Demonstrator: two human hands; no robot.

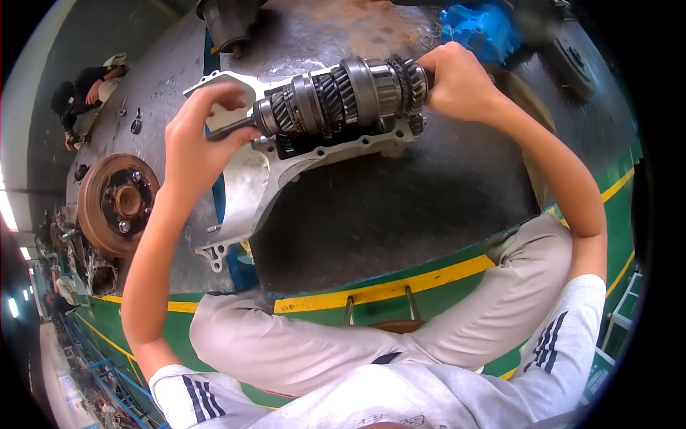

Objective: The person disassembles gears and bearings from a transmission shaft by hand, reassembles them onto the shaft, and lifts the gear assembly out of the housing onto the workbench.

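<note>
A steel gear shaft (332, 98) with several toothed gears lies across an open silver metal housing (246, 171) on the dark bench. At the shaft's left end, my left hand (196, 136) has its thumb against the narrow shaft tip, with the fingers curved above and apart from the thumb. My right hand (461, 82) is closed around the shaft's right end, beside the last toothed gear. Part of the housing's inside is hidden beneath the gears.
On the bench (371, 207) are a rusty brake drum (128, 202) at left, a blue machine part (482, 32) at upper right and a dark metal part (230, 25) at the top. Another person (89, 93) crouches at upper left. A stool (393, 326) shows between my legs.
</note>
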